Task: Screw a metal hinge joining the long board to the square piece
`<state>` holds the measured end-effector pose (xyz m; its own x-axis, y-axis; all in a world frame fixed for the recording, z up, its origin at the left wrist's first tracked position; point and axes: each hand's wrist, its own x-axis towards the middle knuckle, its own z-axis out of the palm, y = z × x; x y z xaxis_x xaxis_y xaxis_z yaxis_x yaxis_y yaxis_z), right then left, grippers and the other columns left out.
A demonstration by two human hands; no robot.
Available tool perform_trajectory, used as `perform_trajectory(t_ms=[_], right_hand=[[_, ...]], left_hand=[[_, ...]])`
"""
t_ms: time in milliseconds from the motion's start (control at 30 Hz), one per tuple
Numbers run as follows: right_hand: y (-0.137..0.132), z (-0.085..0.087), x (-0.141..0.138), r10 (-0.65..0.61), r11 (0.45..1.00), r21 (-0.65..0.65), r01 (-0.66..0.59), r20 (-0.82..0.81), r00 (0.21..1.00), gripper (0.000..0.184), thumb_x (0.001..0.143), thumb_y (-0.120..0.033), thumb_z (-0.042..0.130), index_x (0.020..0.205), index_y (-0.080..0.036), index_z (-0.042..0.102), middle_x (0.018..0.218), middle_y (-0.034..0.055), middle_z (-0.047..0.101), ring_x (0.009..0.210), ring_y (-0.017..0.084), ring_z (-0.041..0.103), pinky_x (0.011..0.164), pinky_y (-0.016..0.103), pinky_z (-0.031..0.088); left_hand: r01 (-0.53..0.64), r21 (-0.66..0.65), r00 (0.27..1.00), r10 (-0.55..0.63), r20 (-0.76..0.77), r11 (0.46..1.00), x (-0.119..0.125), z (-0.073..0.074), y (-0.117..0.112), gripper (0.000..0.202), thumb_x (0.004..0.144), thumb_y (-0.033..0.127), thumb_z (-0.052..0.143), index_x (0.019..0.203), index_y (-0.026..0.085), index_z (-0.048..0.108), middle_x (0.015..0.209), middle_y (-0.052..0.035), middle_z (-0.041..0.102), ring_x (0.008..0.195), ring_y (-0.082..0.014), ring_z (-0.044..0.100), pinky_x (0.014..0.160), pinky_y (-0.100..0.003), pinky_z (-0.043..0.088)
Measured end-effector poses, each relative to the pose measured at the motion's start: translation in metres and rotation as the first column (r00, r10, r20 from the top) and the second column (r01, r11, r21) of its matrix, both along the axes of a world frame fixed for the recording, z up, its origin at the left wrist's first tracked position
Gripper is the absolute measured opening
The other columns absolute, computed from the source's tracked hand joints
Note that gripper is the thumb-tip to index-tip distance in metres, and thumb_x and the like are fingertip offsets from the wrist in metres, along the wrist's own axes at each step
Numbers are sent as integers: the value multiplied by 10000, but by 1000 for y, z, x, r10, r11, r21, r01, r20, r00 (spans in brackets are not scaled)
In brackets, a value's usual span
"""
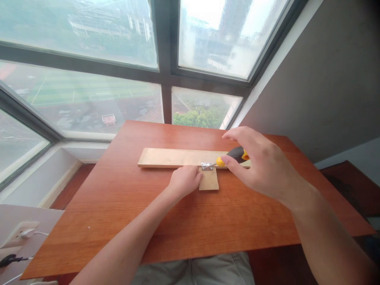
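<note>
A long, pale wooden board [169,157] lies across the table. Against its near edge is a small wooden board [209,181], and a silvery metal hinge [207,166] spans the two. My left hand [185,180] is closed at the small board's left edge, beside the hinge; its fingertips are partly hidden. A screwdriver [236,154] with a black and yellow handle slants down to the left, its tip at the hinge. My right hand [261,162] holds its handle loosely, thumb against the yellow collar and index finger raised off it. The hand covers the handle's rear end.
The reddish-brown wooden table [118,206] ends close to my lap. Large windows with a dark frame [167,75] rise behind it, and a grey wall [323,79] stands at the right. A wall socket [22,233] with plugged-in cables is at the lower left.
</note>
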<state>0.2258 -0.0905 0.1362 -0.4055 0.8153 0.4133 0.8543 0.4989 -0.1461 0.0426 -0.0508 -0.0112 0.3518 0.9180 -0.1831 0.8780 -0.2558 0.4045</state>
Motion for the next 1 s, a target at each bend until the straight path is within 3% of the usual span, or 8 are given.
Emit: perform_trajectory(t_ms=[100, 200, 333, 467, 533, 733, 900, 1000], right_hand=[[1, -1, -3, -299, 954, 92, 286, 196, 934, 433, 943, -571, 472, 1135, -218, 634, 837, 66, 723, 734, 312, 702, 589, 394, 473], [3, -1, -3, -411, 912, 126, 391, 297, 862, 450, 938, -606, 456, 1043, -221, 663, 608, 47, 654, 602, 321, 672, 528, 376, 417], [4, 2, 6, -201, 979, -17, 205, 129, 971, 207, 886, -336, 626, 1068, -237, 629, 956, 26, 737, 857, 253, 710, 705, 363, 508], [0, 4, 13, 109, 978, -173, -117, -56, 993, 399, 838, -99, 575, 1207, -250, 565, 1245, 12, 641, 1073, 158, 652, 859, 267, 526], [0, 2, 12, 101, 983, -148, -107, -49, 994, 417, 858, -160, 589, 1265, -237, 543, 1276, 39, 620, 1094, 189, 641, 844, 296, 538], [7, -7, 5, -266, 963, 88, 256, 140, 954, 314, 936, -418, 564, 1152, -199, 631, 966, 56, 723, 842, 291, 696, 688, 415, 519], [3, 1, 10, 104, 992, -71, -103, 13, 994, 380, 850, -109, 588, 1216, -213, 589, 1232, 59, 651, 1105, 213, 646, 927, 341, 517], [0, 3, 9, 174, 978, -120, -173, -2, 985, 379, 862, -148, 594, 1234, -220, 584, 1358, 74, 579, 1200, 221, 597, 976, 340, 502]], left_hand=[[1, -9, 1000, -1, -3, 1000, 0, 1, 0, 324, 940, 417, 431, 749, 218, 601, 910, -61, 737, 855, -259, 699, 659, -311, 471], [0, -4, 1000, 0, 0, 1000, 0, 1, 0, 320, 939, 411, 434, 745, 216, 596, 908, -63, 737, 845, -259, 698, 644, -310, 464], [-6, 0, 1000, 6, 7, 1000, 0, 0, 0, 317, 936, 412, 438, 750, 214, 603, 916, -66, 739, 855, -256, 697, 643, -303, 460], [-6, -5, 1000, 6, 0, 1000, 0, 0, 0, 315, 939, 412, 436, 773, 217, 618, 933, -71, 740, 867, -259, 699, 665, -310, 475], [-3, -3, 1000, 3, -3, 1000, 0, 0, 0, 311, 941, 408, 432, 782, 219, 622, 943, -72, 740, 876, -265, 699, 678, -321, 484], [-4, -17, 1000, 4, -8, 1000, 1, 0, 0, 305, 940, 407, 433, 781, 222, 617, 938, -71, 738, 873, -269, 700, 678, -324, 487], [-6, -17, 1000, 6, -8, 1000, 1, 0, 1, 307, 942, 415, 437, 798, 226, 630, 959, -74, 738, 892, -268, 699, 699, -326, 498], [-4, -24, 1000, 3, -12, 1000, 1, 0, 1, 309, 943, 418, 440, 805, 228, 640, 967, -74, 740, 900, -263, 700, 712, -321, 501]])
